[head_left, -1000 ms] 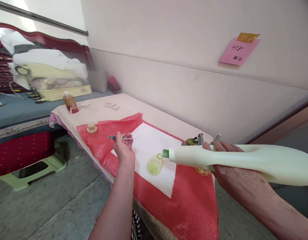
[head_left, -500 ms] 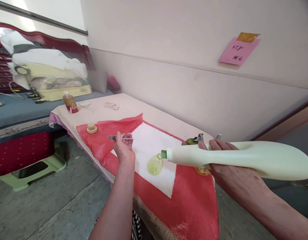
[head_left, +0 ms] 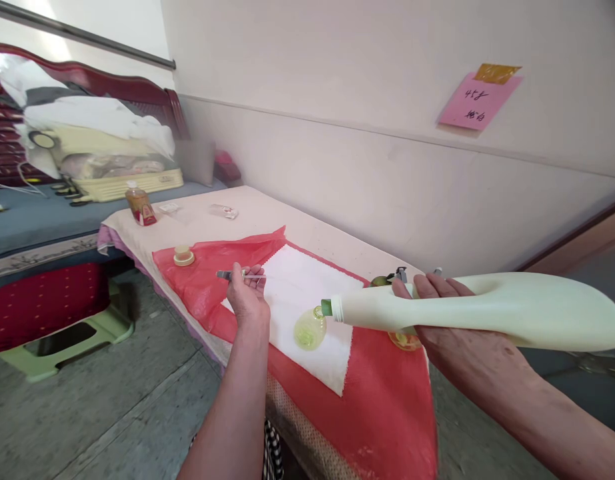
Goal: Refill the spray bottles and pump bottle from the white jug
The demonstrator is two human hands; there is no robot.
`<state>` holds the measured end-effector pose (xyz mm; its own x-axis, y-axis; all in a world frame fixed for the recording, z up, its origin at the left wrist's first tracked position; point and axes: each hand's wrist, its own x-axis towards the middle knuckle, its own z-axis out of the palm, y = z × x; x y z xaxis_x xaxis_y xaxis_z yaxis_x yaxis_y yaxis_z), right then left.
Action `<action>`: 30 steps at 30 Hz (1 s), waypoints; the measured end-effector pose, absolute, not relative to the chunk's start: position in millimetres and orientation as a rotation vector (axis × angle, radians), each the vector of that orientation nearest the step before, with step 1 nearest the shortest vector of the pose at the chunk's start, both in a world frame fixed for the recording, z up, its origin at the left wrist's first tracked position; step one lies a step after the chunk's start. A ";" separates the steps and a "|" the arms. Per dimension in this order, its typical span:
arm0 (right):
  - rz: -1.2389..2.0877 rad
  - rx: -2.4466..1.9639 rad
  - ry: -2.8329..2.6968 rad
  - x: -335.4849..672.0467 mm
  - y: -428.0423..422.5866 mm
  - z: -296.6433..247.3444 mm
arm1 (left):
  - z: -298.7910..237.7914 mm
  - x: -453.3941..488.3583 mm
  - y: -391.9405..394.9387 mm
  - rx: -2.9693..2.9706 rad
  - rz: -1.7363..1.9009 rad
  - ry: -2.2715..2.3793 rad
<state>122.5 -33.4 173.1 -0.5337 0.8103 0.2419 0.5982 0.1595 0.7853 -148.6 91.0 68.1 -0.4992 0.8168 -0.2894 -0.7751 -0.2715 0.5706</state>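
My right hand (head_left: 452, 307) is wrapped round a large pale green plastic bottle (head_left: 532, 310), held nearly level with its neck to the left. The green spout (head_left: 327, 307) is over the rim of a small clear vessel (head_left: 308, 330), with yellow-green liquid in it. That vessel stands on a white cloth (head_left: 312, 280) with zigzag edges. In my closed left hand (head_left: 248, 297) is a thin clear dropper (head_left: 224, 275) with a dark end, held level above the cloth's left edge. Any stream from the spout is too small to make out.
Red plastic sheeting (head_left: 387, 393) lies beneath the cloth. A pale lid (head_left: 184, 255) rests on its left part. Behind the green bottle sits a dark round object (head_left: 380, 281). An amber bottle (head_left: 140, 205) stands at the table's far left. A wall (head_left: 327, 160) borders the back.
The rear of the green bottle has risen slightly, so it tips a little more toward the vessel. My left hand and the dropper have stayed in place.
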 end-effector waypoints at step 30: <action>1.260 1.320 2.295 111.5 -28.2 194.0 | 69.5 -149.5 92.8 0.042 1.933 0.817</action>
<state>111.5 -28.2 194.0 -0.5775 0.7862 0.2198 0.6075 0.2340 0.7591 -149.5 92.8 69.5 -0.5034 0.8072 -0.3082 -0.7835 -0.2761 0.5566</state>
